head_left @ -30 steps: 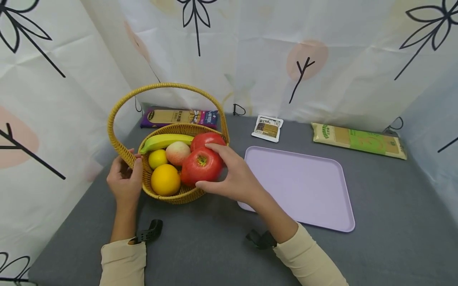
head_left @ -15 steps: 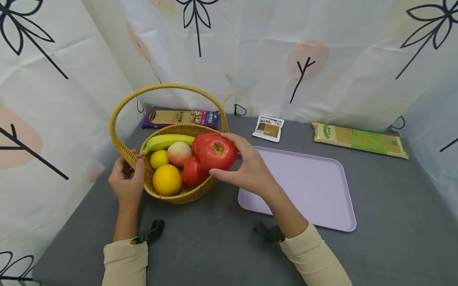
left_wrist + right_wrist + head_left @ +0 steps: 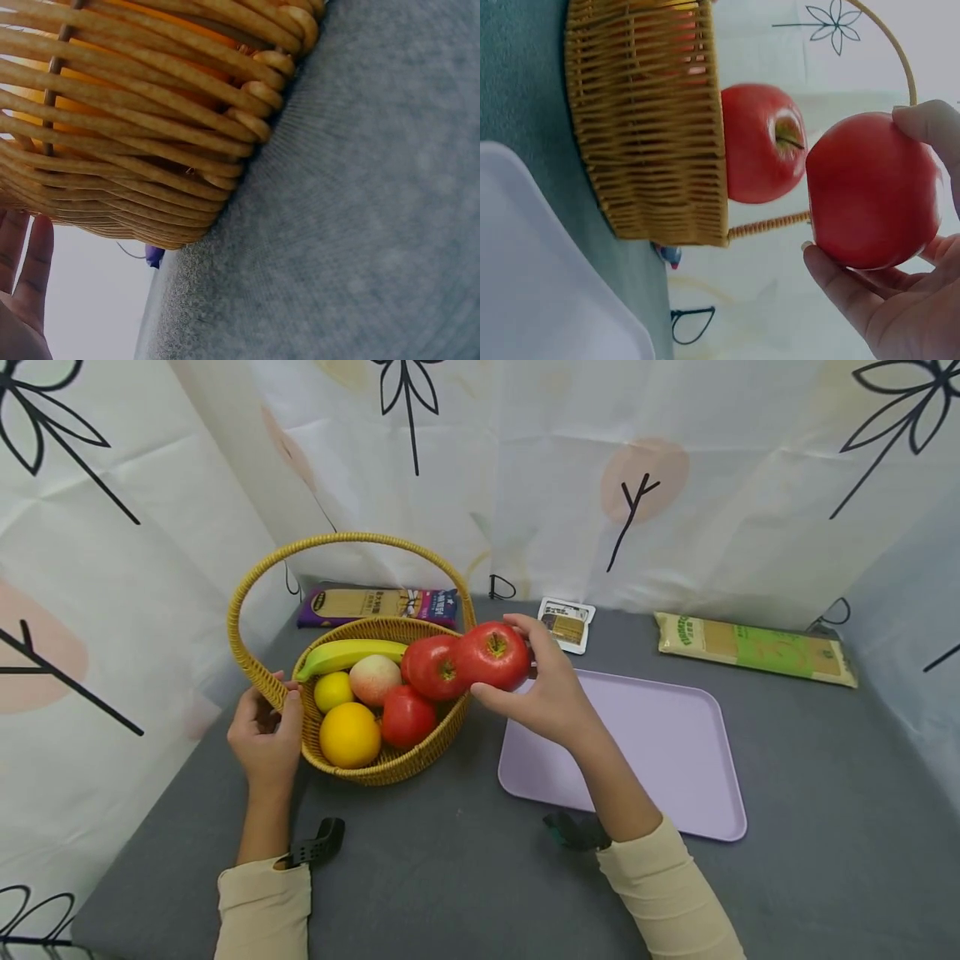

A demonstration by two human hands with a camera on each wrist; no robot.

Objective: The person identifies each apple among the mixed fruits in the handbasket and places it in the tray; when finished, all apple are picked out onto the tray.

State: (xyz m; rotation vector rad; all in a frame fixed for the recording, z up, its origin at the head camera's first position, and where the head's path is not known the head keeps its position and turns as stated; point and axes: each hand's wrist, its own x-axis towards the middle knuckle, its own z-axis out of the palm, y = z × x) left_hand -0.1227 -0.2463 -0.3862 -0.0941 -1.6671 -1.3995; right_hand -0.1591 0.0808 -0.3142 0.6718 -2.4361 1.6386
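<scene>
My right hand [image 3: 553,693] grips a red apple [image 3: 492,657], held up at the right side of the wicker basket [image 3: 405,768]; the right wrist view shows it above the rim, fingers and thumb round it. At the basket's left side my left hand [image 3: 266,735] holds the base of the tall handle [image 3: 238,610]. Inside lie a banana [image 3: 352,655], a yellow lemon-like fruit [image 3: 333,692], a peach [image 3: 375,679], an orange [image 3: 350,737] and two more red fruits, one an apple [image 3: 432,668] and one a smaller round red fruit [image 3: 408,718]. In the left wrist view the woven wall [image 3: 135,135] fills the upper left.
A lilac tray [image 3: 637,752] lies right of the basket, partly behind the right forearm. Along the back stand a purple packet [image 3: 378,605], a small white sachet [image 3: 567,625] and a long green-and-beige packet [image 3: 757,650]. A patterned curtain [image 3: 540,485] hangs behind the grey table.
The right hand has lifted the apple from among the fruit and moved it right, to beyond the basket's rim, uncovering the red fruits below. The left hand stays on the handle.
</scene>
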